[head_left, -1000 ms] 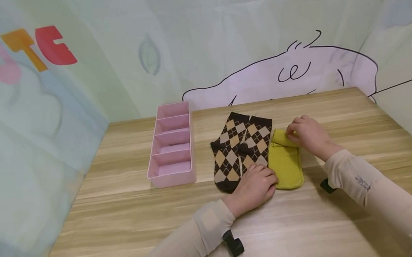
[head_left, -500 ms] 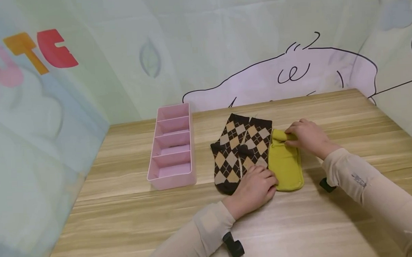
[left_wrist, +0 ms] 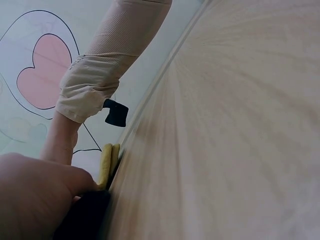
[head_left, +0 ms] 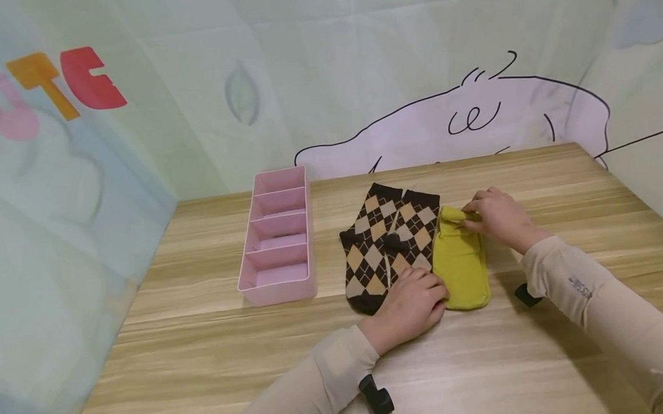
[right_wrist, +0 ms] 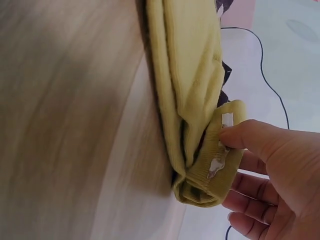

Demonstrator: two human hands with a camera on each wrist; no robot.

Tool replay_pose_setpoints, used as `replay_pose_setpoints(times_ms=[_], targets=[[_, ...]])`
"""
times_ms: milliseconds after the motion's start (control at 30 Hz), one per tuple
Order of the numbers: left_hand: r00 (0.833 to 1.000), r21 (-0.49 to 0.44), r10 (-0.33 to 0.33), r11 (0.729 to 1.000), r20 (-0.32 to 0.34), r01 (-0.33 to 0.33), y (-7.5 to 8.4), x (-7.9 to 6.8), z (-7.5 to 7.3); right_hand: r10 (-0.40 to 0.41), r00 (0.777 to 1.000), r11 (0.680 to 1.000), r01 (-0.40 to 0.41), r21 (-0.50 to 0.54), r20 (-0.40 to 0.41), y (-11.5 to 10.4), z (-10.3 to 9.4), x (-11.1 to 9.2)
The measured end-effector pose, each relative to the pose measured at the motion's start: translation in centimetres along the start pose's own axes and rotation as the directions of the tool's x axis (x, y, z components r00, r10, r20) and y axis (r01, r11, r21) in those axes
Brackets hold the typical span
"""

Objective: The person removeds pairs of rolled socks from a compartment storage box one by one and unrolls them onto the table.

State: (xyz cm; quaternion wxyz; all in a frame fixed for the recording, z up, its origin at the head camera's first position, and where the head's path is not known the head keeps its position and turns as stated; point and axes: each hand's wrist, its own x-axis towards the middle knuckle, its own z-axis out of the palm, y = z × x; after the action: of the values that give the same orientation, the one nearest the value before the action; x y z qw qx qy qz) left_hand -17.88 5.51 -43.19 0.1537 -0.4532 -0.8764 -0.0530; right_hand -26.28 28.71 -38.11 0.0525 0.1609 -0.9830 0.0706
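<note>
A yellow sock lies flat in layers, its cuff end folded over at the far side. My right hand pinches that cuff between thumb and fingers. In the right wrist view, the thumb of the right hand presses the ribbed cuff beside white label scraps. My left hand rests with bent, relaxed fingers on the toe of the right-hand argyle sock, fingertips at the yellow sock's near left edge. Another brown-and-tan argyle sock lies alongside, flat.
A pink tray with several compartments stands left of the socks on the wooden table. A printed cloth hangs behind and to the left of the table. Black straps hang under both wrists.
My right hand has shifted its grip on the yellow sock's cuff, and the folded end now looks narrower and sits slightly farther back. The left hand has stayed in place.
</note>
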Motion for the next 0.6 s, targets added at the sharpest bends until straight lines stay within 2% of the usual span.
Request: replay_pose_setpoints(times_ms=[300,600], targets=[[1.0,0.008,0.019,1.0,-0.007,-0.018,-0.01,-0.01,-0.02,0.039,0.999,0.996,-0.037,0.079,-0.022,0.42,-0.27,0.24],[1.0,0.006,0.013,1.0,0.015,-0.013,0.06,-0.09,-0.16,0.019,0.994,0.999,-0.013,0.052,-0.11,0.77,-0.19,0.82]])
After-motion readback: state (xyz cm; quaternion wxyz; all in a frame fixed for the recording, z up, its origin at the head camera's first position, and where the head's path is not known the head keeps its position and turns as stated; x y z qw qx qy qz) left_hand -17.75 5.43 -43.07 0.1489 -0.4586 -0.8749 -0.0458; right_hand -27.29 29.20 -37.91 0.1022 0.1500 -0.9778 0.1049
